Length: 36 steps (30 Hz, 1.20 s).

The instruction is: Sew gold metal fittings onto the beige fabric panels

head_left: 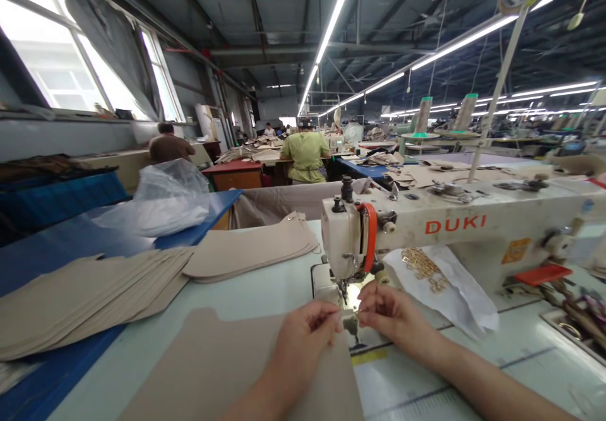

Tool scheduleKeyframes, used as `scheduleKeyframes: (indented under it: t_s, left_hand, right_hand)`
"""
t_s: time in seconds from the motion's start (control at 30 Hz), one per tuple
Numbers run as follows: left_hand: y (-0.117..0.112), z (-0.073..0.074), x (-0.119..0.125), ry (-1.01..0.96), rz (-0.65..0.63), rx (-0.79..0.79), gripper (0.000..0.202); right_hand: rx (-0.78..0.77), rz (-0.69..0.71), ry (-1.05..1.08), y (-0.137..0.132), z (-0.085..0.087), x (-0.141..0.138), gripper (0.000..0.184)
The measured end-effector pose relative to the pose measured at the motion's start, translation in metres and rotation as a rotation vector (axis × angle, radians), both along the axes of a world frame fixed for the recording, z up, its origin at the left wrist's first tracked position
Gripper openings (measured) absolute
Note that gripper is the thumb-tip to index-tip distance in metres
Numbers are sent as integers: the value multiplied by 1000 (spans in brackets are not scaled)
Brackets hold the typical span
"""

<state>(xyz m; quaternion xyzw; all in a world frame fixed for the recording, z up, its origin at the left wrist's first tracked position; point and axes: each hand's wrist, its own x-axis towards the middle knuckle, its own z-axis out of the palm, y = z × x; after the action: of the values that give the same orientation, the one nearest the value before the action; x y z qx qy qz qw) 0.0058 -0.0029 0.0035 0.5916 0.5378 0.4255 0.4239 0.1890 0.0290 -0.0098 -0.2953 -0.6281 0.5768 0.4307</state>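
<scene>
Just in front of the needle of a white sewing machine (343, 238), both hands are close together with a narrow gap between their fingertips. My left hand (305, 339) lies over a large beige fabric panel (227, 358), its thumb and fingers pinched near the panel's upper right corner. What sits in that pinch is too small to make out. To its right, my right hand (386, 310) is also pinched, beside the lit needle area; anything between those fingertips is hidden or too fine to name. The presser foot (344, 290) stands right behind the fingers.
Stacked beige panels (250, 247) lie behind and left, with another fanned pile (95, 295) nearby. Gold-coloured metal pieces (423, 269) rest on white paper (466, 301) under the machine arm. A tray (577, 332) of tools sits at right. Co-workers (305, 153) sit farther back.
</scene>
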Motion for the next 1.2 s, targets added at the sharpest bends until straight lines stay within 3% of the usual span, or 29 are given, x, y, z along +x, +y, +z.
scheduleKeyframes:
  t_s: [0.13, 0.27, 0.47, 0.83, 1.03, 1.2]
  left_hand:
    - [0, 4, 1, 9, -36, -43, 18]
    - [-1, 7, 1, 2, -73, -81, 20]
    - [2, 2, -3, -101, -139, -105, 24]
    - [-1, 5, 1, -158, -255, -140, 21]
    - [-1, 4, 2, -218, -155, -136, 27]
    - [0, 0, 2, -235, -126, -137, 32]
  right_hand:
    - [17, -24, -64, -1, -3, 2, 25]
    - [139, -80, -132, -2, -3, 5, 22]
    - [216, -34, -109, -4, 1, 8, 18]
    - [12, 67, -11, -5, -9, 1, 26]
    - [-114, -9, -16, -5, -1, 0, 30]
    - [-220, 69, 47, -7, -1, -7, 36]
